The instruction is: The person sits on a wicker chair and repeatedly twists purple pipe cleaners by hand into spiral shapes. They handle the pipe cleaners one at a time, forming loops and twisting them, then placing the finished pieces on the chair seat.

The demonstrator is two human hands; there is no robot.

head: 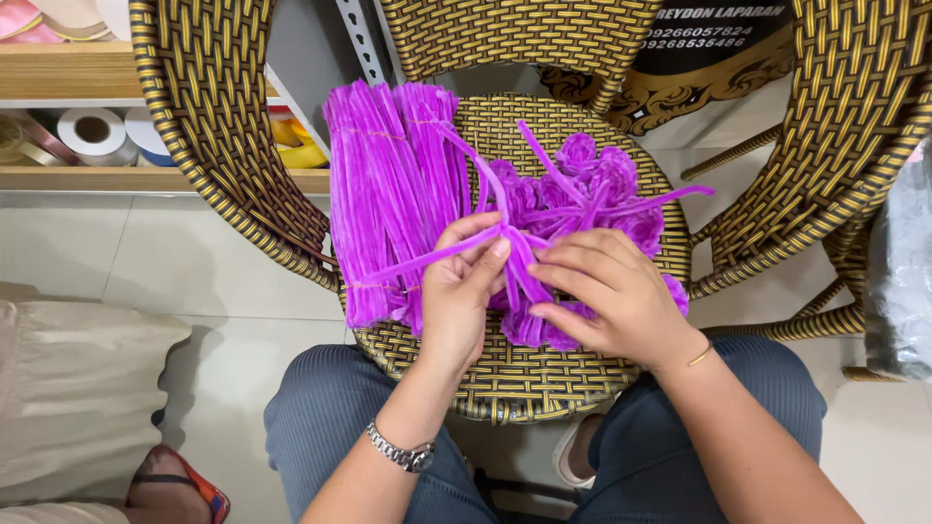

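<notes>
My left hand (456, 291) pinches a bent purple pipe cleaner (427, 260) between thumb and fingers over a woven chair seat (515, 374). My right hand (607, 291) grips the same twisted purple piece where its strands cross, with loose ends sticking up and to the right. A thick bundle of straight purple pipe cleaners (383, 194) lies on the seat to the left of my hands. A heap of curled purple pipe-cleaner flowers (607, 184) lies behind and under my right hand.
The brown-and-yellow wicker chair's arms (209, 126) curve around both sides. A second wicker chair (854, 136) stands at right. Shelves with tape rolls (95, 136) are at upper left. A beige cushion (68, 398) and a sandalled foot (180, 485) are at lower left.
</notes>
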